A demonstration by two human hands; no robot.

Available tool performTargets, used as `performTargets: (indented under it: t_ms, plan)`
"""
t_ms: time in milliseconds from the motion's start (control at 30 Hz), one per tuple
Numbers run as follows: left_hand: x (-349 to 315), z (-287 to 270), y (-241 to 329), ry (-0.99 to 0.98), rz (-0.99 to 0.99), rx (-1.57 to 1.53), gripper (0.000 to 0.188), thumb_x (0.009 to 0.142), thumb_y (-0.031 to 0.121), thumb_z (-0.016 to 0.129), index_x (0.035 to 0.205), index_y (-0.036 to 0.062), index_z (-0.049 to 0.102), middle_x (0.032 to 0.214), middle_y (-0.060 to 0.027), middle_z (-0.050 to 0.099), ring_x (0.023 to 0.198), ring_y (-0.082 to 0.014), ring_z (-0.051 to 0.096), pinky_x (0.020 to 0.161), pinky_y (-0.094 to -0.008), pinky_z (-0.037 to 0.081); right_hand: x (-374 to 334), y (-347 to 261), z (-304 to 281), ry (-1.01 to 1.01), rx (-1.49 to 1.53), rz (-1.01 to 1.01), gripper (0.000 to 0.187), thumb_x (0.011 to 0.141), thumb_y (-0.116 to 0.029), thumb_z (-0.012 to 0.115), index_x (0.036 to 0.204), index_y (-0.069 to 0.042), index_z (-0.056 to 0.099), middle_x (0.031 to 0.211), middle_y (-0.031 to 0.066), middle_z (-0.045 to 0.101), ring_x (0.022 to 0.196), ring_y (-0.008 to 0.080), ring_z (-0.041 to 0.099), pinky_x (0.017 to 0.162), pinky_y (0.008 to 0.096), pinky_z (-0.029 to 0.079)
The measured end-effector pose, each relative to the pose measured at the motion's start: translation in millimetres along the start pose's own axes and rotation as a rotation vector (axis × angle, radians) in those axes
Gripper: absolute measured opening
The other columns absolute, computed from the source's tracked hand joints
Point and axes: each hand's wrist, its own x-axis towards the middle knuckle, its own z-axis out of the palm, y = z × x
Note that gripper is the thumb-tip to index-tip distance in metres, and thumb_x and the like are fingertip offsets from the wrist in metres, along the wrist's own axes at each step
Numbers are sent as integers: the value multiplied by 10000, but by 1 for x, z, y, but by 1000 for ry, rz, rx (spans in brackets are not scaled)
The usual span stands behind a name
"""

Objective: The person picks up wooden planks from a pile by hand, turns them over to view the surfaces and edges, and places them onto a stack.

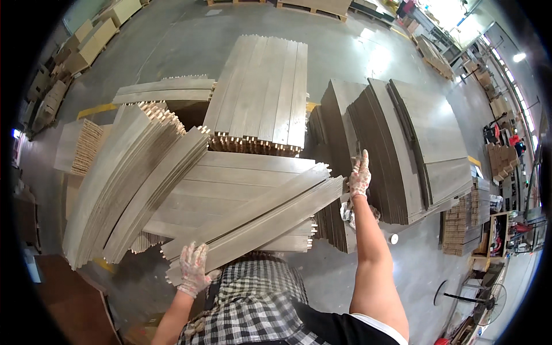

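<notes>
L grip point(194, 270), gloved, was laid on near end of grey planks point(264, 226), fingers part-spread; firm hold couldn't be told. Planks were propped diag. atop plank stack point(215, 181). R arm point(372, 253) was stretched fwd, R grip point(360, 177) raised w/ fingers up, contents unclear, nr planks' far end.

We are in a woodworking factory or workshop, judging by the low plank pile point(215, 188) and the stacked panels point(434, 132) right of it. Far beyond it, we see loaded pallets point(313, 8) on a wide grey floor point(172, 43).
</notes>
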Motion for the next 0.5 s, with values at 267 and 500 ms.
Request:
performTargets:
  t_ms: [267,500]
  plan:
    - [31,-43,30,-127,-112,19,768,561,120,746,1291,78,513,1038,-93,565,997,-278,558,848,-396,474,-34,-21,-18,-27,903,365,480,1002,-230,448,1451,-114,322,956,77,682,768,162,625,727,297,486]
    - [22,-27,27,23,138,100,649,594,89,688,1224,213,591,985,-57,561,946,-274,552,835,-451,451,-33,-46,-35,3,1111,455,465,993,-227,484,1416,-74,368,964,81,676,748,103,577,668,242,470]
